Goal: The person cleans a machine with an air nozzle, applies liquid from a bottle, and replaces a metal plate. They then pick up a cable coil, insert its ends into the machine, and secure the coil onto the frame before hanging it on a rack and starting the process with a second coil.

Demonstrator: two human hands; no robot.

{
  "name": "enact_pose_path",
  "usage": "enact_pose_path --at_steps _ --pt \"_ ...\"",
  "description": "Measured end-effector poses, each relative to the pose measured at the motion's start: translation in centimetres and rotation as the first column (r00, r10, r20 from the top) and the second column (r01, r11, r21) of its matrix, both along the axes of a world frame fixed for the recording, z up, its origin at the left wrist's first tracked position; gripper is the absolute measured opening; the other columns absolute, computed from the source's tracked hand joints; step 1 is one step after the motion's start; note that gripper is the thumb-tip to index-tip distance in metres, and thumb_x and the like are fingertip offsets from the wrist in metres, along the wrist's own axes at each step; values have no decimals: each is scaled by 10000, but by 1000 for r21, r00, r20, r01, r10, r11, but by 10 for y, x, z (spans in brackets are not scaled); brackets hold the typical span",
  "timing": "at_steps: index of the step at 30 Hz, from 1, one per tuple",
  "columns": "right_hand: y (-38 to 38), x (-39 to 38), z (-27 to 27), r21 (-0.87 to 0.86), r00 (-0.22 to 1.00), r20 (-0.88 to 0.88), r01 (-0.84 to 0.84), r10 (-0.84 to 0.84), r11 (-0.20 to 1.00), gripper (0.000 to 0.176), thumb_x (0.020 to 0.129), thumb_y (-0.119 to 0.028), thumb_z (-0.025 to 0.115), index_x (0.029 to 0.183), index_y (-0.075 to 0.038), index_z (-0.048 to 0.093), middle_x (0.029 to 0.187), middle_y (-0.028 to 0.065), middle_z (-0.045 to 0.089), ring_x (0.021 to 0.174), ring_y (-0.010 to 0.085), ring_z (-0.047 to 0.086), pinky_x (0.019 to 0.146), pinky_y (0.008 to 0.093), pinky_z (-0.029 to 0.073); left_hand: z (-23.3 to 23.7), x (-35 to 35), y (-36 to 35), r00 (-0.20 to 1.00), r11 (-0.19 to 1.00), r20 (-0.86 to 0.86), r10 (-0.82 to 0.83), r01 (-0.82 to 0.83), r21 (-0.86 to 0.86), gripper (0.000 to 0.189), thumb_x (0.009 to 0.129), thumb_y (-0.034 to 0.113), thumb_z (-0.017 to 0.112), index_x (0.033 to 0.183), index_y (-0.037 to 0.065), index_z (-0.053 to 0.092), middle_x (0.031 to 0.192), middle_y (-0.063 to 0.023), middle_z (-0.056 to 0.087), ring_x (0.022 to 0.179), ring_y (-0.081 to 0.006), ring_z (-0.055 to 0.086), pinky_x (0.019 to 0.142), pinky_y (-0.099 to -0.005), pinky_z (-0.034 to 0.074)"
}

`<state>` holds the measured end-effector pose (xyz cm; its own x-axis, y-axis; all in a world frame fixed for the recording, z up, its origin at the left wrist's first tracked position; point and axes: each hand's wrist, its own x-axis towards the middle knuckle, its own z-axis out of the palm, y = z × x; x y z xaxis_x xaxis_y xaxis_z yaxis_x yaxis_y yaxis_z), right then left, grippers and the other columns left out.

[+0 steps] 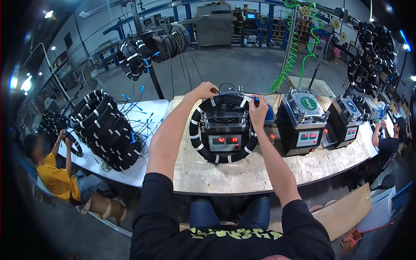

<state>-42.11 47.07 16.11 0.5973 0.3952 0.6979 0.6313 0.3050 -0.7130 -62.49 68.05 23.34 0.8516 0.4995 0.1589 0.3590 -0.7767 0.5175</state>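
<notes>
A coil of black cable, bound with white bands, stands upright around the front of a small machine whose panel shows red digits. Above the coil's upper left, my left hand is closed in a pinch at a thin black cable end with a bit of blue by the fingertips. On the other side, my right hand pinches a cable end with a blue tip. A thin black cable arches between the two hands, over the machine's metal top.
Two similar machines stand to the right on the wooden table. Stacked cable coils with blue tips sit at left. Co-workers sit at both ends: a yellow shirt left, a dark shirt right. Green coiled hoses hang behind.
</notes>
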Motion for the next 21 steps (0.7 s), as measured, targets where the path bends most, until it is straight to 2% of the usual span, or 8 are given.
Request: enact_pose_path --at_steps 2,5,8,11,14,17,19,21 --pt "1 1 -2 2 1000 16 13 -13 1000 143 881 -5 645 1013 30 690 964 188 670 841 299 680 773 376 543 5 13 3 995 994 -92 -38 47 95 311 860 140 775 1145 19 753 985 -175 778 890 -287 752 818 -368 578" --pt "-6 -3 5 -9 1000 29 -9 9 1000 148 889 -1 633 1017 32 700 951 189 651 825 303 671 751 376 538 -3 26 7 997 976 -71 -9 24 215 236 865 151 785 1006 -31 738 886 -204 752 821 -324 737 757 -397 569" --pt "-7 -3 3 -38 999 48 -23 24 999 148 907 16 615 1013 21 719 922 174 636 764 284 661 703 363 529 2 22 -7 995 978 104 -11 -11 210 254 881 172 786 897 -58 680 820 -222 717 782 -349 718 714 -426 548" --pt "-7 -5 4 -46 999 48 -19 21 999 173 909 28 620 1036 2 736 890 157 612 716 266 620 666 366 500 14 14 -32 988 989 150 20 -42 144 269 904 176 773 873 -57 642 799 -234 700 746 -354 707 681 -417 535" --pt "-5 -3 0 -21 996 89 -2 3 1000 218 898 30 633 1075 -20 750 860 148 582 704 259 588 660 372 478 -2 6 -18 964 970 264 -38 -28 243 253 924 159 756 942 -71 651 771 -192 703 677 -273 677 674 -353 526" --pt "-5 -2 0 -31 998 52 -21 22 999 226 878 38 637 1055 -19 765 851 145 566 713 264 583 682 374 474 1 -26 -34 948 993 297 113 -115 -12 213 935 131 748 982 -62 672 778 -159 713 699 -181 675 671 -319 527" --pt "-8 -3 2 -26 999 8 -37 37 999 192 868 17 644 1014 -4 767 854 151 591 739 269 614 700 358 492 -2 -56 -49 923 983 337 183 -172 -61 185 945 119 742 1006 -48 691 805 -119 726 734 -134 672 672 -301 527" --pt "-6 -1 0 13 999 47 -29 28 1000 178 867 -2 648 1002 2 765 841 155 603 742 272 624 701 354 501 -14 -83 -63 889 975 400 221 -198 -98 170 953 116 737 1030 -33 709 840 -87 739 766 -111 673 681 -291 533"
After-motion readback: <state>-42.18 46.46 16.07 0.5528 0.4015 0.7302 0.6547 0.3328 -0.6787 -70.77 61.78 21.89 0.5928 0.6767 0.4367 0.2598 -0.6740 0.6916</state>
